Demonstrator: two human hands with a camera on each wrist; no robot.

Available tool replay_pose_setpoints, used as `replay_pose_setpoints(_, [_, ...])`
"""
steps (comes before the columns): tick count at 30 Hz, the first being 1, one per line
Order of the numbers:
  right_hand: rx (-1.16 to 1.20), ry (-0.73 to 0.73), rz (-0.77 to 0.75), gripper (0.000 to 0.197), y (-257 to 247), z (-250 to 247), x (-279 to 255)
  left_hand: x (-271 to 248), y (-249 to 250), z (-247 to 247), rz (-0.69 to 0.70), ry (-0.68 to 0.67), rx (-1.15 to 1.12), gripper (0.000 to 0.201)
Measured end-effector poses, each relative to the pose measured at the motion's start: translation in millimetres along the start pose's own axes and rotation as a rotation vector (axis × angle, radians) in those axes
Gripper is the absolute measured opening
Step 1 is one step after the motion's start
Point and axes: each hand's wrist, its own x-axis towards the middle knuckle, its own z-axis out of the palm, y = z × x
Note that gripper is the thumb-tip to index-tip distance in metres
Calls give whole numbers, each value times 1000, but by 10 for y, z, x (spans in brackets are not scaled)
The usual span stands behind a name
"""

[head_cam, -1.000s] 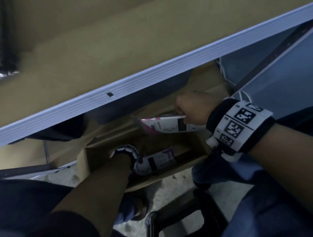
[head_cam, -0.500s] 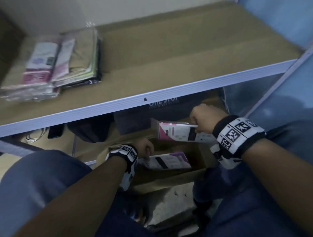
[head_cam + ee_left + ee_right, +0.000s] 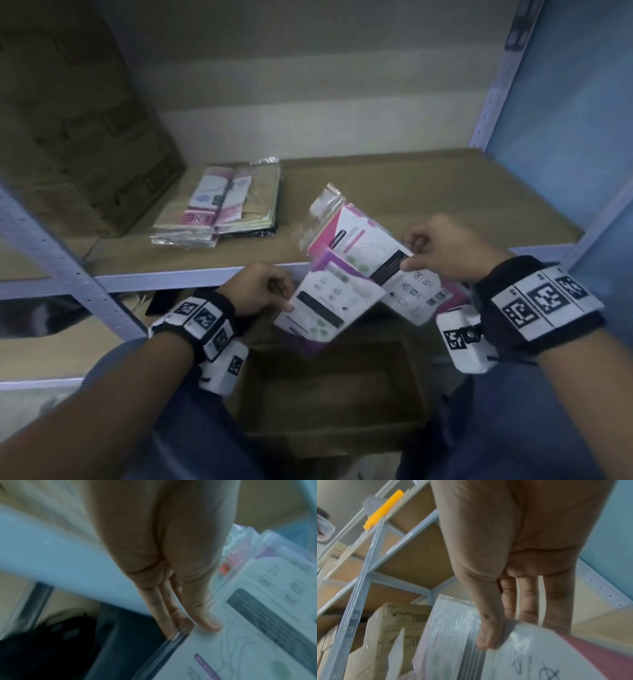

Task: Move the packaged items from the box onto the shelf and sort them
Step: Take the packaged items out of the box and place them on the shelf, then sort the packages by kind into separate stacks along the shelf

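My left hand [image 3: 270, 296] pinches the edge of a purple-trimmed white packet [image 3: 325, 308], thumb on top; the same packet [image 3: 248, 628] fills the left wrist view. My right hand [image 3: 428, 253] pinches a pink-trimmed white packet [image 3: 373, 253] by its side, shown in the right wrist view as a packet [image 3: 513, 655] under the thumb. Both packets hang in front of the shelf's [image 3: 411, 192] front edge, the pink one overlapping the purple one. Below them stands the open cardboard box [image 3: 329, 435], its inside dark. A stack of packaged items [image 3: 219, 205] lies on the shelf at the left.
A large brown carton [image 3: 78, 137] stands on the shelf at the far left. A perforated grey upright [image 3: 68, 270] crosses the left foreground, another upright [image 3: 496, 78] stands at the right beside a blue wall [image 3: 575, 102]. Bare board lies right of the stack.
Both hands have risen out of the box with their packets, from below the shelf edge to in front of it. The view has tilted up onto the shelf.
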Motion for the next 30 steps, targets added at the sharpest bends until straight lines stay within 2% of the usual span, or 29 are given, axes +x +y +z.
replay_pose_setpoints(7, [220,212,-84,14,-465,-362,181,-286,265,-863,67,291,-280,26])
replay_pose_setpoints(11, [398,237,-89,14,-699,-432,369,-432,258,-1258,48,470,-342,16])
replay_pose_setpoints(16, [652,221,-65,12,-1069,-345,678,-549,121,-1665,-10,601,-458,17])
replay_pose_setpoints(20, [790,180,-46,13,-1375,-163,955,-534,-3,-1906,-84,668,-460,14])
replay_pose_setpoints(24, [893,120,23,26,-1574,129,1326,-421,-222,-2062,-169,699,-443,18])
replay_pose_setpoints(30, [876,25,157,20,-1709,551,1779,-132,-614,-2226,-294,721,-376,22])
